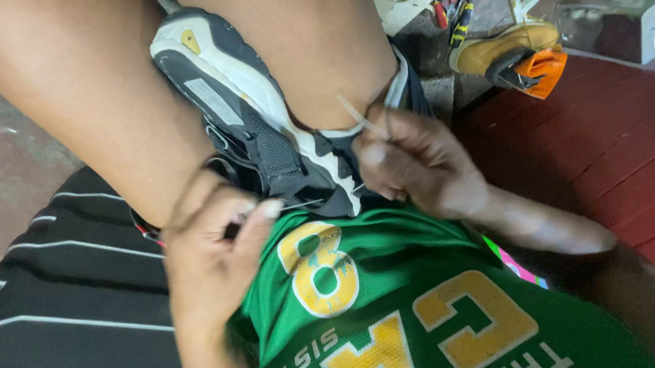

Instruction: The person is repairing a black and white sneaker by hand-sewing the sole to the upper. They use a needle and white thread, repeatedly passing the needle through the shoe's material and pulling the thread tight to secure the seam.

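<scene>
Knees are framing everything, and the shoe (259, 111) is lying wedged between them, its long axis running from the toe at upper left down toward the heel end at lower right, sole turned up and away from me. I am sitting with a green jersey (398, 295) filling the bottom of my view and a black striped cloth (63, 290) spreading out at my left. Both hands are working at the near end of the shoe, just above the jersey. My right hand (419, 161) is resting against the shoe's black and white upper, fingers curled closed and pinching a pale thin stick or tool (357, 115) that is poking up past my knee; I cannot tell exactly what it is. My left hand (216, 247) is sitting lower and slightly nearer to me, thumb and forefinger pressed tight together on a fine needle or thread (302, 205) that is running rightward toward the shoe, so the shoe is lying just up and right of those fingertips. The right hand is the one touching the shoe. Beyond my knees a tan shoe (503, 44) with an orange piece is lying on the red floor (620, 137).
</scene>
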